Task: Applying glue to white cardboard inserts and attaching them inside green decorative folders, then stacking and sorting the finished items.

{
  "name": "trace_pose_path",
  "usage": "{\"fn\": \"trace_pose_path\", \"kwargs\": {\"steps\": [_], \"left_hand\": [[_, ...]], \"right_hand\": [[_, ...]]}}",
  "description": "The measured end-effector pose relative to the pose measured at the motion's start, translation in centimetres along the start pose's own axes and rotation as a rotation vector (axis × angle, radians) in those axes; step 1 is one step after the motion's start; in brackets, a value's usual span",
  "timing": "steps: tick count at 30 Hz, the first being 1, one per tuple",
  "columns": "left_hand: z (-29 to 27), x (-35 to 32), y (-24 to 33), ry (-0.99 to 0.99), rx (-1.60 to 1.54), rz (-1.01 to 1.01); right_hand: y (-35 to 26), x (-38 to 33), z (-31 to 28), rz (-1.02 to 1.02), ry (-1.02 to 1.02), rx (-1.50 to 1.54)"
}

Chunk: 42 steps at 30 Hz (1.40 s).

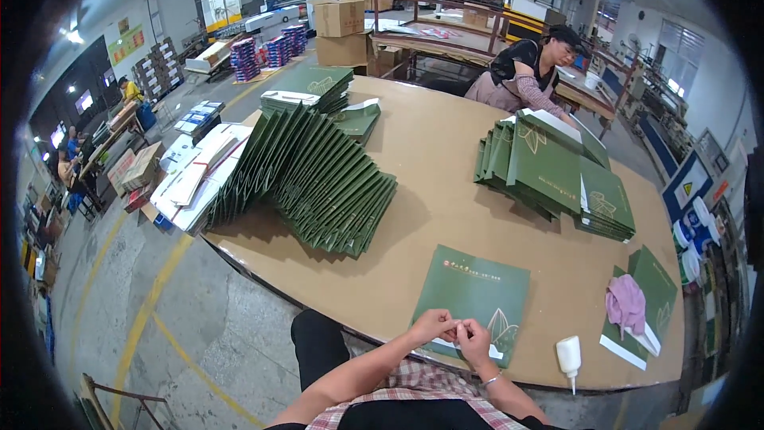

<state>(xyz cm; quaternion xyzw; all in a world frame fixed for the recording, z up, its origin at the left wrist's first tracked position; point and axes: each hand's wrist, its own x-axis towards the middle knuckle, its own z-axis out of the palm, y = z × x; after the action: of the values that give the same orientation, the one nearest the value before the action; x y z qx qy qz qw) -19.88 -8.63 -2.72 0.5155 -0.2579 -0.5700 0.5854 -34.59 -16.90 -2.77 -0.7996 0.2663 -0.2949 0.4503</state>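
Note:
My left hand point(435, 325) and my right hand point(476, 343) meet, fingertips pinched together, over the lower part of a flat green sheet-like paper bag point(473, 285). Whatever sits between the fingers is too small to make out. Gold leaf lines and light print decorate the bag, and a white strip shows along its near edge. To the right of my hands a white squeeze bottle point(568, 354) lies with its narrow nozzle toward me. Farther right, a pink cloth point(626, 304) rests on more green bags point(657, 287).
A long fanned row of folded green bags point(334, 179) covers the table's left side. Stacked green bags point(545, 163) stand at the far right, where a co-worker point(529, 72) leans in. Cardboard boxes point(341, 16) are piled behind the brown table point(434, 151).

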Motion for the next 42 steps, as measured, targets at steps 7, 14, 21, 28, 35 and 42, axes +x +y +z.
{"fn": "trace_pose_path", "kwargs": {"steps": [7, 14, 21, 28, 35, 42], "left_hand": [[0.1, 0.2, -0.3, -0.012, -0.007, -0.026], [0.0, -0.1, -0.7, -0.007, -0.021, -0.002], [0.4, 0.1, -0.6, 0.027, 0.050, 0.046], [0.5, 0.6, -1.6, 0.120, 0.115, 0.159], [1.0, 0.2, -1.3, 0.060, 0.087, 0.123], [1.2, 0.5, -1.2, 0.015, 0.037, 0.132]], "right_hand": [[0.0, -0.2, 0.1, 0.033, 0.012, 0.016], [0.1, -0.2, 0.2, -0.071, 0.000, -0.005], [0.5, -0.2, 0.0, -0.086, 0.025, -0.011], [-0.2, -0.1, 0.3, 0.010, -0.026, 0.102], [0.8, 0.1, 0.0, 0.018, -0.031, 0.140], [1.0, 0.1, -0.2, 0.011, -0.032, 0.107]]}}
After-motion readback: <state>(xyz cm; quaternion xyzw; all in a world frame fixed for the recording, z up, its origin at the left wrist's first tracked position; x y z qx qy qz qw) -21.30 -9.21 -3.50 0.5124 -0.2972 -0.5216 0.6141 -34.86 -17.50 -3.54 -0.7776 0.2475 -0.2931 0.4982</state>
